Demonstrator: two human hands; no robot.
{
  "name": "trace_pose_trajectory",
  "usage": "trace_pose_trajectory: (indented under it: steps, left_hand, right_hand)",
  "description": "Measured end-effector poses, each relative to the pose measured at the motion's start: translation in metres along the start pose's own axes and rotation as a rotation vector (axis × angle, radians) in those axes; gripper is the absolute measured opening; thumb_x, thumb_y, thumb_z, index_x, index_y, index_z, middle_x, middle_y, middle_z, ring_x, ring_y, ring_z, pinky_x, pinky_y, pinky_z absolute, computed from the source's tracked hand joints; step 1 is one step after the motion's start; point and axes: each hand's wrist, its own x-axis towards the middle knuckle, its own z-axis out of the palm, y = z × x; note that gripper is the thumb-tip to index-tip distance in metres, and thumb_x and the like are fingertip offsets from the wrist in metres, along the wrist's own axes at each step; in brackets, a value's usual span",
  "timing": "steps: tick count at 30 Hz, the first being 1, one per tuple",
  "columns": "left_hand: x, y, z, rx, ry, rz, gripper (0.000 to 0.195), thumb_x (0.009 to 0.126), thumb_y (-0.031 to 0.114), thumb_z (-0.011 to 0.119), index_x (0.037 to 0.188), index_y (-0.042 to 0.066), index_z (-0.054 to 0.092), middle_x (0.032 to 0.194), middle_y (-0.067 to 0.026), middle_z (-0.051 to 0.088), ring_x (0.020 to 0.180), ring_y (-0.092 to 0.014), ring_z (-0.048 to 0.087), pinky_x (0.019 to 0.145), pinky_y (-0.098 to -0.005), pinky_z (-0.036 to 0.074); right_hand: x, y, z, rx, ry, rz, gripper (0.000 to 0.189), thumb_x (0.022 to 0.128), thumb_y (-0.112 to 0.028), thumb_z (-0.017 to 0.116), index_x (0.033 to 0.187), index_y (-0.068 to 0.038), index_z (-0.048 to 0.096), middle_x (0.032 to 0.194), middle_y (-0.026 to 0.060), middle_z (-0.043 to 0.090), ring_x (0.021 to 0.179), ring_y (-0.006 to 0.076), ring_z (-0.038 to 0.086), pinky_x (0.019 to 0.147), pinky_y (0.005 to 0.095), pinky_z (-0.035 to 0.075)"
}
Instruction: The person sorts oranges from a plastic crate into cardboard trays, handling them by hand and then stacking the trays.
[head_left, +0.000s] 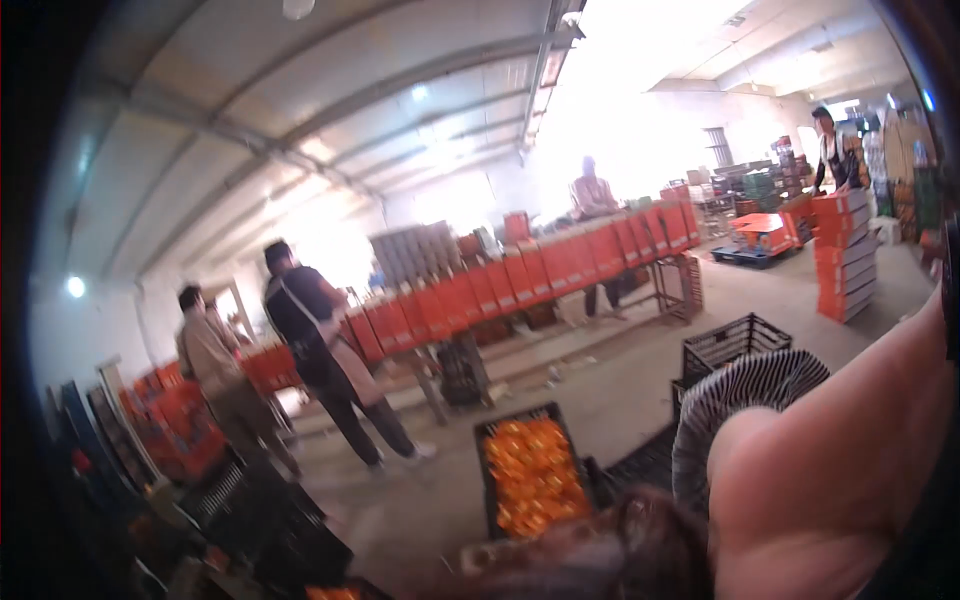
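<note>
Neither of my hands can be seen. A bare, bent arm (817, 450) fills the lower right, its hand beyond the picture's edge; whose arm it is, I cannot tell. Beside it is striped black-and-white cloth (739, 390). On the floor before me stands a black plastic crate (486, 480) filled with orange fruit (536, 476), many in shiny wrapping. A dark, blurred shape (600, 551) covers the near end of that crate.
A long table carries a row of orange cartons (525, 281). People stand along it, one in an apron (352, 360). Black crates (735, 341) sit at right and lower left (255, 502). Farther right, a person (836, 154) stands behind stacked cartons (844, 255), near a low pallet (739, 256).
</note>
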Motion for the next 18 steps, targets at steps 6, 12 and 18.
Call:
trace_pose_trajectory:
  steps: [6, 12, 18]
  left_hand:
    - [0.004, 0.045, -0.05, -0.002, -0.204, -0.1, 0.01, 0.071, 0.014, 0.069, 0.077, 0.006, 0.07, 0.095, -0.0244, 0.063, 0.099, -0.042, 0.06, 0.086, -0.0523, 0.049]
    - [0.003, -0.015, -0.03, -0.125, -0.11, -0.081, 0.01, 0.07, 0.013, 0.069, 0.076, 0.005, 0.071, 0.09, -0.0239, 0.064, 0.098, -0.041, 0.062, 0.085, -0.0522, 0.05]
    - [0.025, -0.016, 0.071, -0.191, -0.196, -0.089, 0.009, 0.07, 0.012, 0.068, 0.074, 0.005, 0.071, 0.086, -0.0234, 0.065, 0.097, -0.04, 0.063, 0.084, -0.052, 0.051]
  right_hand:
    - [0.029, 0.038, 0.014, -0.1, -0.019, 0.143, 0.047, 0.087, 0.0, 0.064, 0.131, 0.005, 0.049, 0.129, 0.0228, 0.056, 0.126, 0.0339, 0.052, 0.105, 0.0432, 0.04]
    - [0.054, -0.011, 0.046, 0.053, -0.005, -0.087, 0.047, 0.086, 0.001, 0.064, 0.131, 0.005, 0.049, 0.128, 0.0223, 0.056, 0.125, 0.0333, 0.052, 0.104, 0.0424, 0.04]
    - [0.011, 0.016, 0.016, 0.141, -0.029, -0.155, 0.048, 0.086, 0.002, 0.065, 0.13, 0.005, 0.049, 0.127, 0.0218, 0.057, 0.124, 0.0327, 0.053, 0.103, 0.0416, 0.041]
